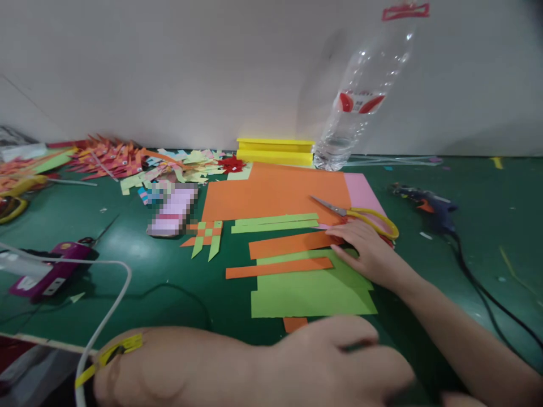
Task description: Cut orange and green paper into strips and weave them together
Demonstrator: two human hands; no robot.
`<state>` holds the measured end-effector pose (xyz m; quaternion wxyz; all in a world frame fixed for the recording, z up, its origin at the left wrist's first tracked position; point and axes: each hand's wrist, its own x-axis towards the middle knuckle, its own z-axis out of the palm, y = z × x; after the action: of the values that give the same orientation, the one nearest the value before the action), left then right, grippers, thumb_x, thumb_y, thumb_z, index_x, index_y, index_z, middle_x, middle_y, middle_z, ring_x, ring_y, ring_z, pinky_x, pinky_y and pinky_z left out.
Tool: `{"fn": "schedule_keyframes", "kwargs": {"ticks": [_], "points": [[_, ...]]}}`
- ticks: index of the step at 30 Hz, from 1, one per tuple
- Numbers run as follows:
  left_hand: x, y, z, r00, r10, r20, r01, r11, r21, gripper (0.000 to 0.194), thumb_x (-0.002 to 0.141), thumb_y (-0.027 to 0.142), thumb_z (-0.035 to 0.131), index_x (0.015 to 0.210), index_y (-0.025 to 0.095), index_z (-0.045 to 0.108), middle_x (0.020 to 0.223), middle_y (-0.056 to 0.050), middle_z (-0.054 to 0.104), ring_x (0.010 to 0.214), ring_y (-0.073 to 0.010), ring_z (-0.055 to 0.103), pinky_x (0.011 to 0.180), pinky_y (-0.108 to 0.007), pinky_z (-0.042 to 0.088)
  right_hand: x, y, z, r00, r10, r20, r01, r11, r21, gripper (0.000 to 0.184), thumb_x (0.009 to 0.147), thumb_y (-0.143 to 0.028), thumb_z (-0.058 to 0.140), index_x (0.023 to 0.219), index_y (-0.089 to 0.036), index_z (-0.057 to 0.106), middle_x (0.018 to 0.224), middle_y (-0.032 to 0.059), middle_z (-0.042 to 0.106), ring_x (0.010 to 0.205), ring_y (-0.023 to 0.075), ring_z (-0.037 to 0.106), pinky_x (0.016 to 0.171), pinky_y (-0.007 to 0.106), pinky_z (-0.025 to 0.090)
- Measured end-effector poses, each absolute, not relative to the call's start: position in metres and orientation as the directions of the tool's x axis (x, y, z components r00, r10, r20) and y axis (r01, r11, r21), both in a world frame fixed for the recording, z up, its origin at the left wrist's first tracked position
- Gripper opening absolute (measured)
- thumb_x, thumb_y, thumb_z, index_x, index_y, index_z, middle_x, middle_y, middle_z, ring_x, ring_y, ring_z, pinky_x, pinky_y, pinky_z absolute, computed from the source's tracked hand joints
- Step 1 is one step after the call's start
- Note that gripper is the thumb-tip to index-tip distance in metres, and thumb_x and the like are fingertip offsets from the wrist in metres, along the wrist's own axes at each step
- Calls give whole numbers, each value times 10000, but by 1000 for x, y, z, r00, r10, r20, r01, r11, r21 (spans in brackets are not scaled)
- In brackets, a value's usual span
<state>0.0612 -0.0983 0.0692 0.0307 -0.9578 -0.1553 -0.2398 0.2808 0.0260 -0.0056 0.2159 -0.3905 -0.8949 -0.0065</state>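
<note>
My right hand point(365, 251) reaches in from the lower right, its fingers stretched and thumb apart. The fingertips are at the right end of a wide orange paper strip point(288, 244). Just behind this hand lie scissors with yellow handles point(373, 217), their blades resting on orange paper point(271, 195). My left hand point(352, 356) crosses the foreground, close to the camera and blurred, so its grip is unclear. An orange piece of paper point(295, 324) shows partly behind it. Green paper sheets point(314, 302) and a narrow orange strip point(275, 268) lie between the hands.
A woven paper fish shape point(207, 232) lies beside a phone point(176, 209). At right is a glue gun point(432, 206) with a black cord. A plastic bottle point(360, 102) leans against the wall. Paper scraps point(182, 169) and a purple power strip point(59, 268) are at left.
</note>
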Motion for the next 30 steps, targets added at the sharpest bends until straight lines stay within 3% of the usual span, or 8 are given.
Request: {"fn": "schedule_keyframes", "kwargs": {"ticks": [2, 4, 9, 15, 24, 30], "points": [[57, -87, 61, 757, 309, 576, 344, -938, 50, 245, 912, 268, 533, 1127, 332, 634, 738, 47, 640, 623, -118, 561, 650, -263, 509, 281, 26, -6, -603, 692, 398, 690, 702, -175, 244, 894, -285, 508, 1104, -206, 604, 1123, 97, 696, 1041, 272, 637, 973, 497, 450], [49, -71, 49, 713, 344, 611, 413, -910, 32, 328, 929, 261, 487, 1245, 247, 570, 771, 24, 637, 659, -133, 588, 663, -299, 500, 282, 25, -7, -607, 699, 378, 687, 701, -192, 262, 895, -281, 519, 1139, -215, 584, 1180, 88, 676, 1072, 261, 625, 977, 486, 453], [17, -25, 15, 709, 495, 503, 591, -806, -40, 224, 928, 181, 458, 1077, 147, 622, 922, -46, 681, 793, -184, 630, 715, -340, 480, 281, 23, -5, -591, 731, 342, 722, 668, -181, 340, 909, -333, 527, 1226, -209, 533, 1263, 83, 636, 1178, 258, 575, 1060, 493, 389], [-5, -2, 3, 629, 683, 371, 722, -691, 49, 334, 910, 405, 558, 1096, 134, 614, 1064, -103, 669, 985, -257, 611, 853, -402, 467, 280, 21, -4, -577, 750, 323, 737, 648, -190, 352, 905, -342, 546, 1235, -219, 540, 1187, 76, 677, 1103, 247, 625, 1090, 518, 351], [-8, 5, -4, 656, 653, 378, 684, -727, 68, 182, 947, 286, 528, 1008, 167, 651, 1045, -59, 700, 959, -222, 626, 818, -369, 482, 281, 20, -4, -586, 736, 340, 728, 662, -177, 302, 907, -342, 540, 1182, -222, 579, 1139, 78, 695, 1071, 256, 638, 1064, 541, 371], [-6, 5, -2, 672, 590, 447, 661, -750, -4, 242, 965, 184, 439, 956, 148, 678, 991, -65, 724, 905, -221, 646, 780, -371, 495, 279, 18, 0, -594, 729, 340, 718, 671, -185, 314, 904, -341, 551, 1188, -207, 560, 1183, 84, 676, 1095, 248, 624, 1074, 520, 362]]}}
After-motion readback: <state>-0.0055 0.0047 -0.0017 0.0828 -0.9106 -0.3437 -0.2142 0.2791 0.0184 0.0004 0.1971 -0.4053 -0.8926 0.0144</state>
